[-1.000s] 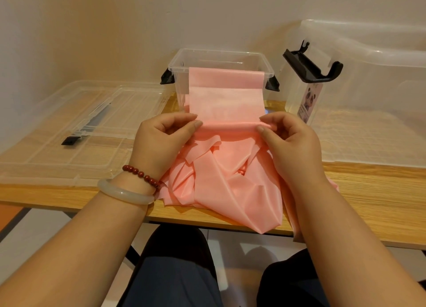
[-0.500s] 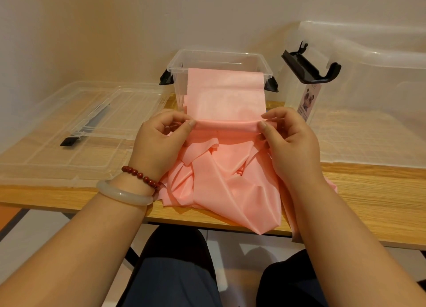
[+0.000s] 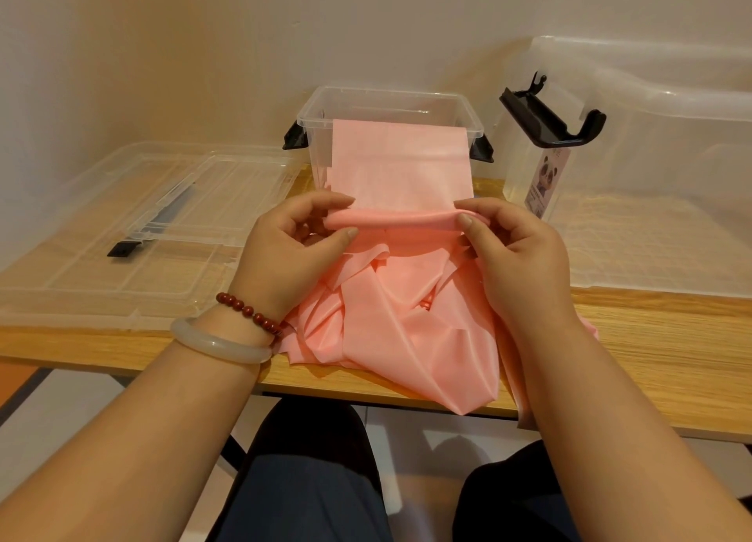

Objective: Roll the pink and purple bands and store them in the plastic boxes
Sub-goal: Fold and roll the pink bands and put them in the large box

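- Since rolling needs tension, left hand and right hand fingers pinch the pink band.
- Past the fingers it drapes over the box, looks taut.

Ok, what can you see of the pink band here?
The pink band is a wide, thin sheet. One flat stretch drapes over the front rim of the small clear box; below it, left hand and right hand pinch a thin roll at each end. The rest lies crumpled on the wooden table, spilling over its edge.

box ahead, lid left, tub right
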`<action>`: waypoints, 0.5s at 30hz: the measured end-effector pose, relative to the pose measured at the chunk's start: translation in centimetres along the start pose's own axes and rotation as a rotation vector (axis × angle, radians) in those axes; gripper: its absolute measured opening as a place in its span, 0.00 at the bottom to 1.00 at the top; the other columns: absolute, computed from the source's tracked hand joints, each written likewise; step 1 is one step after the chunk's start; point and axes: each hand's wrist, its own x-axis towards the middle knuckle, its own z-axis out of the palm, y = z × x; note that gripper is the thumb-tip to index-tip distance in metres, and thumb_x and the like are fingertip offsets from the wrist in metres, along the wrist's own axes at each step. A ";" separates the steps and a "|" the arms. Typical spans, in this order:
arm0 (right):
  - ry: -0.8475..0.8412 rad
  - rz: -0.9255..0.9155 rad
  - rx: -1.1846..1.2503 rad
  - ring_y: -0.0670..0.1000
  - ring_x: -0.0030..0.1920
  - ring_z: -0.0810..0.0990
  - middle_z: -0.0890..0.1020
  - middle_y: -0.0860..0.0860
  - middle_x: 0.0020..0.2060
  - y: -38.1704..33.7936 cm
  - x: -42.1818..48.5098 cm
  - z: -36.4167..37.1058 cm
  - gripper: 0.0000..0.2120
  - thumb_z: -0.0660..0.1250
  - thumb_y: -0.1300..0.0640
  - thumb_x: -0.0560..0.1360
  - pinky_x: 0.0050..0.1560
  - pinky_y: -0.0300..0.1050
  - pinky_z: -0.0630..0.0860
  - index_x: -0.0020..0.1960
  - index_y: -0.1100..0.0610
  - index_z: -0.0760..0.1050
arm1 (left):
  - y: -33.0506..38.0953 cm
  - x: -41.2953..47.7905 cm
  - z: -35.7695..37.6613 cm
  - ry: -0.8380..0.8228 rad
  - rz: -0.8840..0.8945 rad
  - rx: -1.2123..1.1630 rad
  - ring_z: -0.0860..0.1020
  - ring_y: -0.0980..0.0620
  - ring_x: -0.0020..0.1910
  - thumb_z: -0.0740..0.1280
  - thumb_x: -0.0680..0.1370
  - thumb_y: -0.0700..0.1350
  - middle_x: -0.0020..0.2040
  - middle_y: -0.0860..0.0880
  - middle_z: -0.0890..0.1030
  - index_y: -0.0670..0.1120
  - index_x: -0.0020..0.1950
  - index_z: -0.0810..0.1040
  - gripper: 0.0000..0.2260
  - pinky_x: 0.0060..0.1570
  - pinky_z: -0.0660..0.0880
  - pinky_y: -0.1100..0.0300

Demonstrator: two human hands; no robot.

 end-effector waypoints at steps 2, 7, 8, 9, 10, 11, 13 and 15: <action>0.000 -0.011 0.002 0.40 0.50 0.79 0.81 0.37 0.47 0.1 0.0 0.0 0.09 0.67 0.56 0.79 0.54 0.41 0.77 0.54 0.44 0.81 | 0.0 0.0 0.1 0.006 -0.001 0.008 0.77 0.63 0.44 0.71 0.74 0.37 0.47 0.56 0.80 0.54 0.50 0.80 0.13 0.47 0.76 0.68; 0.010 -0.001 -0.011 0.49 0.46 0.81 0.81 0.46 0.47 0.3 0.0 0.1 0.06 0.67 0.52 0.78 0.49 0.55 0.81 0.50 0.40 0.74 | 0.0 0.2 0.1 0.044 0.002 0.054 0.77 0.60 0.42 0.71 0.74 0.40 0.42 0.56 0.81 0.52 0.45 0.82 0.06 0.46 0.77 0.65; 0.011 -0.003 0.001 0.50 0.46 0.82 0.81 0.47 0.47 0.3 0.0 0.1 0.06 0.67 0.52 0.78 0.49 0.55 0.81 0.50 0.41 0.74 | -0.1 0.2 0.1 0.048 0.001 0.059 0.78 0.59 0.42 0.72 0.74 0.40 0.42 0.56 0.81 0.51 0.45 0.82 0.05 0.46 0.77 0.64; 0.004 -0.007 0.020 0.50 0.46 0.82 0.81 0.47 0.47 0.2 0.0 0.0 0.06 0.69 0.53 0.77 0.49 0.54 0.81 0.50 0.42 0.75 | -0.2 0.3 0.1 0.053 -0.006 0.057 0.78 0.57 0.43 0.72 0.74 0.41 0.42 0.55 0.81 0.51 0.45 0.82 0.05 0.47 0.78 0.63; -0.011 -0.010 0.036 0.49 0.47 0.82 0.81 0.47 0.48 0.1 0.0 0.0 0.08 0.71 0.54 0.76 0.50 0.51 0.81 0.51 0.44 0.76 | -0.3 0.3 0.1 0.062 -0.014 0.050 0.79 0.56 0.43 0.72 0.74 0.41 0.42 0.56 0.81 0.52 0.44 0.82 0.05 0.46 0.78 0.62; -0.031 -0.011 0.038 0.47 0.48 0.81 0.81 0.46 0.49 0.1 -0.1 0.0 0.10 0.72 0.54 0.74 0.50 0.47 0.81 0.53 0.45 0.76 | -0.3 0.3 0.1 0.072 -0.021 0.044 0.79 0.54 0.43 0.72 0.75 0.41 0.41 0.56 0.81 0.53 0.44 0.81 0.06 0.46 0.78 0.61; -0.049 -0.016 0.007 0.44 0.49 0.80 0.81 0.44 0.50 0.1 0.0 -0.1 0.12 0.73 0.56 0.74 0.51 0.43 0.79 0.55 0.46 0.76 | -0.3 0.3 0.2 0.085 -0.027 0.045 0.79 0.54 0.42 0.72 0.75 0.42 0.40 0.56 0.81 0.54 0.43 0.81 0.06 0.44 0.79 0.60; -0.025 -0.033 -0.013 0.45 0.49 0.80 0.81 0.43 0.50 0.3 0.0 0.0 0.11 0.71 0.57 0.75 0.53 0.47 0.79 0.55 0.46 0.78 | -0.4 0.3 0.3 0.089 -0.025 0.044 0.79 0.54 0.41 0.72 0.75 0.42 0.40 0.56 0.81 0.54 0.43 0.80 0.06 0.43 0.79 0.60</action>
